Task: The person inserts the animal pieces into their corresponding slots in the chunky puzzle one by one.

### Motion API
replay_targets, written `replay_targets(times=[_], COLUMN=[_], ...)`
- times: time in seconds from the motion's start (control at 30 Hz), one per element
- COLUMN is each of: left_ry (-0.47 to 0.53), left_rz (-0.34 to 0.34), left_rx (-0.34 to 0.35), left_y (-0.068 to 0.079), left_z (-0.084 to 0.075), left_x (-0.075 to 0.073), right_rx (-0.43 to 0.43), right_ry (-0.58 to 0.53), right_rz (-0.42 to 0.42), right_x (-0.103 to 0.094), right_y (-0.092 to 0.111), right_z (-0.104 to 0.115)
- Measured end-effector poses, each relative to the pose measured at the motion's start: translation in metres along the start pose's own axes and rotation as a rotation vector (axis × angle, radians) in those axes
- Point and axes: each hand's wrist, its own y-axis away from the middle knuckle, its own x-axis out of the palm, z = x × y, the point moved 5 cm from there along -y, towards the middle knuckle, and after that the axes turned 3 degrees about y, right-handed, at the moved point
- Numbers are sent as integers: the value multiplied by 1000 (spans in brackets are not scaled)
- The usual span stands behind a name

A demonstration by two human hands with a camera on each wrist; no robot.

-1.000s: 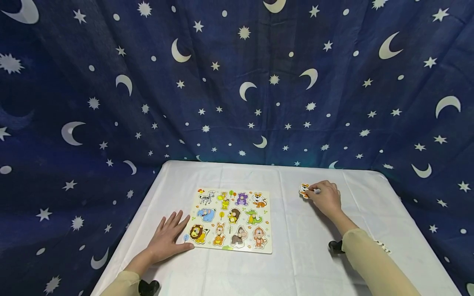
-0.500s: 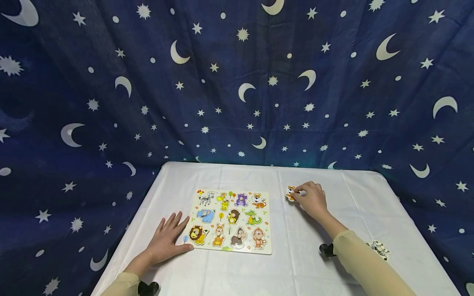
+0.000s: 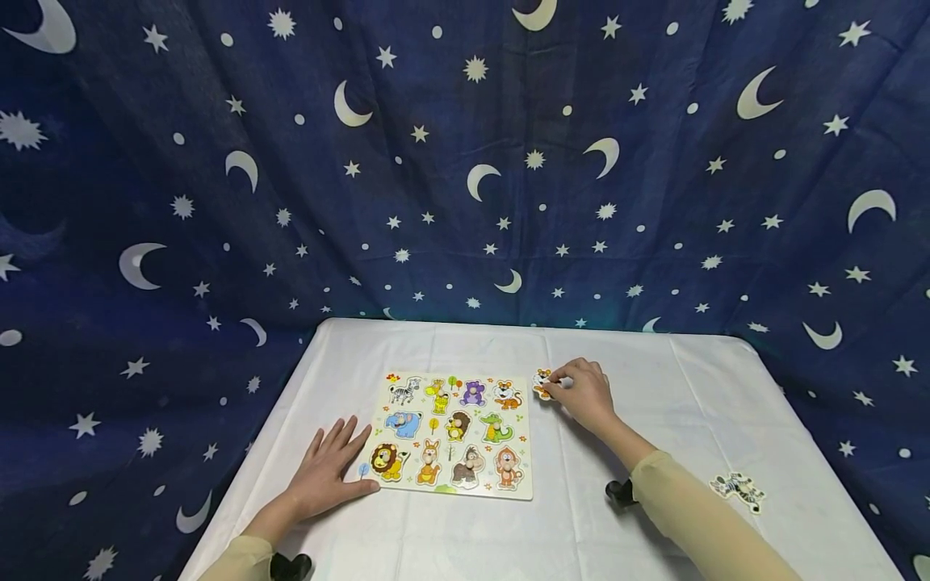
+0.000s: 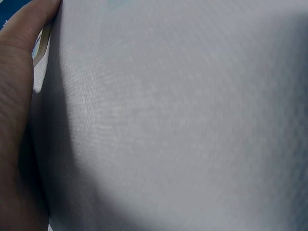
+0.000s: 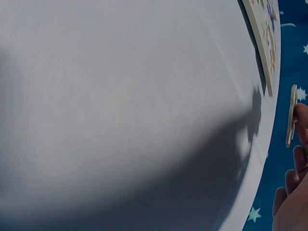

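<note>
My right hand (image 3: 584, 395) pinches a tiger puzzle piece (image 3: 542, 385) by its knob, just off the upper right corner of the animal puzzle board (image 3: 452, 486). The right wrist view shows the piece (image 5: 292, 115) edge-on, raised over the tablecloth, with the fingers (image 5: 301, 122) at its back. A matching tiger picture (image 3: 507, 395) fills the board's upper right spot. My left hand (image 3: 327, 474) lies flat with fingers spread, its thumb and fingertips right at the board's left edge. Only part of that hand (image 4: 17, 96) shows in the left wrist view.
A zebra piece (image 3: 739, 491) lies on the white tablecloth (image 3: 654, 532) at the right, beyond my right sleeve (image 3: 697, 508). Behind the table hangs a dark blue curtain (image 3: 436, 202) with moons and stars. Small black devices (image 3: 620, 493) sit at both wrists.
My right hand has carried the tiger piece leftward to the board's corner. The zebra piece, earlier mostly behind the right sleeve, now shows fully. My left hand has stayed in place.
</note>
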Motion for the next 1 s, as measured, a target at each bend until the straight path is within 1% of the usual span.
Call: replay_targets(times=[0.1,0.17,0.37,0.47,0.63,0.87,1.0], left_ry=[3,5,13,8,1,2,2], left_rz=[18,11,-39,-13,48,52,53], left_rx=[-15,-8,39,19,-36,-43,-45], left_y=[0,0,1,1,0,-1,-1], left_z=[0,1,5,6,5,5,7], left_x=[0,1,5,6,4,5,5], right_rx=[-11,-18,-32,-35,-33,-48,-42], right_ry=[-1,-3,-16,-16,-18,-12,4], right_rz=[11,17,26,37,46,56,61], right_x=[6,9,19,24,33,41,45], right_y=[0,0,0,1,1,1,0], right_z=[7,11,23,29,38,46,48])
